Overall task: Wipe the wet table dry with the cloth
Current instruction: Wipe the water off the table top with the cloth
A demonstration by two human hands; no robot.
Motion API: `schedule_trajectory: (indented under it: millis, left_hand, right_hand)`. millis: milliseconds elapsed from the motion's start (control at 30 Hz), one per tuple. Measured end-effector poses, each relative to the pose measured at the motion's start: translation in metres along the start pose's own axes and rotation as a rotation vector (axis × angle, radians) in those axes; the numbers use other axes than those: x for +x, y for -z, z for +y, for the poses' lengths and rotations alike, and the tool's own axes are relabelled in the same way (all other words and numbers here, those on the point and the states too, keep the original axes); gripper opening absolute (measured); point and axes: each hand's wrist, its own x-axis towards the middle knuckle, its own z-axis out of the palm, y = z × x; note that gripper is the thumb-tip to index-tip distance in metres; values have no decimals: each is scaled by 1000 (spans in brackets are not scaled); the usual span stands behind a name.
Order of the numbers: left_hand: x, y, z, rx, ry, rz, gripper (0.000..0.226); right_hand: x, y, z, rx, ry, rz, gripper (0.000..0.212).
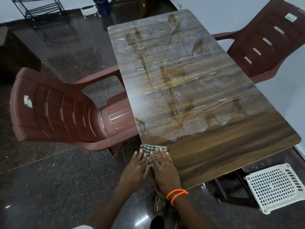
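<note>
I see both hands, left hand (137,166) and right hand (163,169), flat on the cloth (149,149) at lower centre; only the near strip of the table (231,154) looks dry, most remains wet.

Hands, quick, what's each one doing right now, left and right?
Left hand: open, flat, fingertips pressing the checked cloth at the table corner.
Right hand: open, flat, palm down on the same cloth; gripping nothing.

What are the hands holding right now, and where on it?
Both the left hand and right hand press flat on the checked cloth at the table's near corner, covering its near part; neither grips it.
</note>
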Motion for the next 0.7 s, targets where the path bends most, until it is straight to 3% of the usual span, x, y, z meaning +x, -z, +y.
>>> schedule_trajectory:
  millis: [133, 333, 467, 700]
  left_hand:
    - [11, -6, 37, 9, 8, -9, 41]
    - [87, 4, 53, 18, 10, -87, 46]
    - [120, 17, 32, 42, 52, -74, 46]
    - [138, 34, -32, -34, 202, 52, 39]
  right_hand:
    - [-13, 10, 38, -65, 44, -9, 51]
    - [17, 27, 70, -75, -149, 43, 51]
    - [56, 26, 65, -22, -200, 74, 50]
    - [128, 16, 32, -19, -116, 47, 52]
